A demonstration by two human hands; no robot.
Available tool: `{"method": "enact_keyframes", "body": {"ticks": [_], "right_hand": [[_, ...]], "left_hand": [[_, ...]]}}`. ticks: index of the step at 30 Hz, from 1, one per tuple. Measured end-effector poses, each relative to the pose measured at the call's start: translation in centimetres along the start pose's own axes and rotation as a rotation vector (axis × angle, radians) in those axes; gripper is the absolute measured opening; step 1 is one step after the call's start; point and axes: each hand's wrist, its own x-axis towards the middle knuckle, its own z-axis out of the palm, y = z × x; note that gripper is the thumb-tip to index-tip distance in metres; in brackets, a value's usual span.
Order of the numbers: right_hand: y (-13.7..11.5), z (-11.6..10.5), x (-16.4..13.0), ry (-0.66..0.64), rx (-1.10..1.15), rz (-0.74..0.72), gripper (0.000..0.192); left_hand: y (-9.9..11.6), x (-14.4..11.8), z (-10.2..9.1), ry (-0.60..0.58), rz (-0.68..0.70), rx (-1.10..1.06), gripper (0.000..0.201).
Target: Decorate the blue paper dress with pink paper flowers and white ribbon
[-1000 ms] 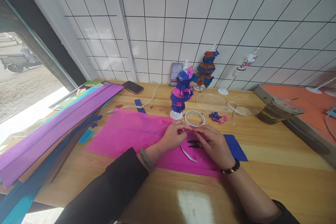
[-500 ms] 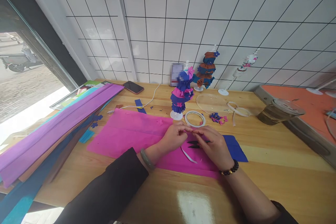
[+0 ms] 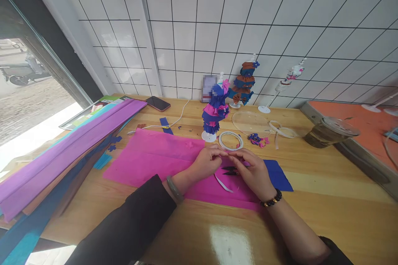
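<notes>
My left hand (image 3: 209,160) and my right hand (image 3: 252,172) meet over a large pink crepe paper sheet (image 3: 155,149). Both are closed in a pinch, fingertips together at a tiny piece too small to make out. Beneath my right hand lie black scissors (image 3: 230,171), partly covered by it. A thin white strip (image 3: 223,184) rests on the pink sheet between the hands. Just beyond my fingertips is a roll of white tape (image 3: 230,140). A blue paper piece (image 3: 277,175) sits right of my right hand, and a small pink paper flower (image 3: 189,144) lies on the sheet.
A blue-and-pink paper-covered stand (image 3: 214,109) rises behind the tape, with a brown-and-teal one (image 3: 244,83) farther back. Rolled coloured papers (image 3: 77,149) fill the left side. A phone (image 3: 158,103) lies near the wall. At right is a lidded drink cup (image 3: 331,131); paper scraps (image 3: 257,140) lie nearer.
My right hand's fingers shift very slightly at the pinch. Otherwise the hands and the things around them stay in place.
</notes>
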Motion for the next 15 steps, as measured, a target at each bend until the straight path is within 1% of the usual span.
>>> {"method": "enact_keyframes", "body": {"ticks": [4,7,11,15], "right_hand": [[-0.07,0.06,0.12,0.002,0.041,-0.003,0.013],[-0.25,0.09,0.12,-0.004,0.049,0.031,0.011],[-0.51,0.11,0.08,-0.026,0.054,0.134,0.017],[-0.6,0.11,0.01,-0.031,0.107,0.224,0.021]], "left_hand": [[-0.21,0.17,-0.08,0.023,-0.065,-0.099,0.03],[-0.13,0.21,-0.15,-0.005,-0.09,-0.1,0.031],[0.12,0.13,-0.1,-0.077,-0.062,-0.089,0.032],[0.31,0.08,-0.07,-0.099,-0.011,-0.091,0.032]]}}
